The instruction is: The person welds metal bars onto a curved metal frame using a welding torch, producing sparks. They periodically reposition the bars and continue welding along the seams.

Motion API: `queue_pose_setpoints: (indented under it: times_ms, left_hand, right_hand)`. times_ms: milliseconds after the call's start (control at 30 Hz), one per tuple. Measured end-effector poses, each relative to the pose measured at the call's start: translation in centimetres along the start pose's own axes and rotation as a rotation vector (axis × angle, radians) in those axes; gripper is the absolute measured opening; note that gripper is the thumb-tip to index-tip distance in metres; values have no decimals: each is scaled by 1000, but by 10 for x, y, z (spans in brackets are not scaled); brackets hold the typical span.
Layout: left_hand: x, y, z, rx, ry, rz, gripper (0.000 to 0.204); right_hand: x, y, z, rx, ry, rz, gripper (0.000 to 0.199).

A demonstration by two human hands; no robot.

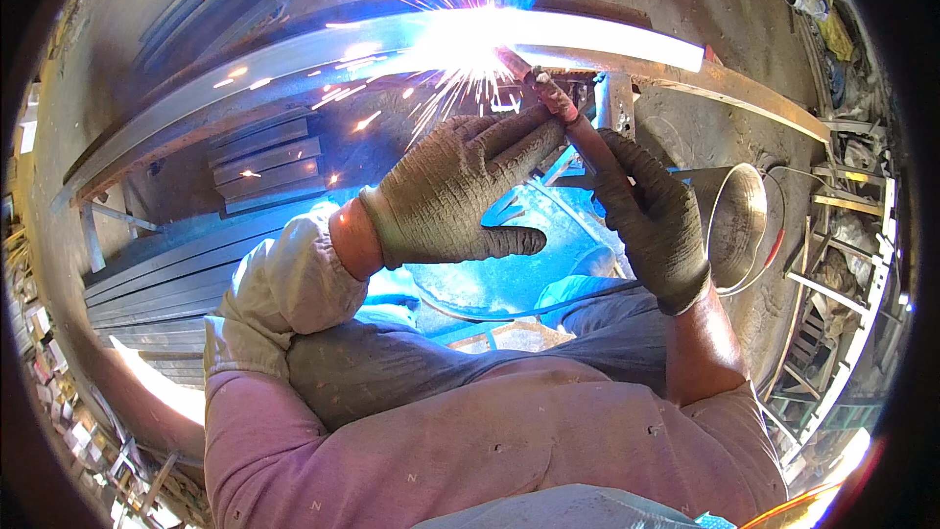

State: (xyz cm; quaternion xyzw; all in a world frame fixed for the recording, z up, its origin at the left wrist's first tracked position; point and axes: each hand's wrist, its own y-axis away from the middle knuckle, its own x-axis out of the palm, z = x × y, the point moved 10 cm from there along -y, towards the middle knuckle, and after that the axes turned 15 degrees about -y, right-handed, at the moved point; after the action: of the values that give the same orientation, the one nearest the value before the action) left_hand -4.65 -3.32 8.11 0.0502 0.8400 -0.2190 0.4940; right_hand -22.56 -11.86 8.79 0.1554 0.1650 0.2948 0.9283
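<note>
My right hand (651, 220), in a grey-green work glove, is wrapped round the handle of a welding torch (554, 98). The torch slants up and left to a blinding white arc, with sparks spraying around it. Beneath the arc lies a long metal bar (627, 36) running left to right; glare hides the spot being welded. My left hand (455, 191), gloved too, has its fingers stretched out, with the fingertips against the torch's neck and the thumb held apart. A white sleeve cover (294, 274) is on my left forearm.
Long steel profiles (166, 279) lie stacked at the left, with short pieces (269, 162) beyond them. A round cylinder (741, 216) with a looped cable stands at the right, near a metal rack (867, 284). A blue-lit round surface (470, 284) shows below my hands.
</note>
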Motion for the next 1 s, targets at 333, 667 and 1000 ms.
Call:
queue_pose_setpoints:
  times_ms: [333,667,1000]
  left_hand:
    - [-53,42,75,-340,-306,-266,77]
    - [-90,87,193,-599,-929,-285,77]
    - [-88,78,190,-608,-684,-233,68]
  right_hand:
    - [-36,1,3,-129,-116,-97,46]
    - [-59,-2,-2,-147,-145,-176,49]
    - [-59,-2,-1,-80,-140,-213,50]
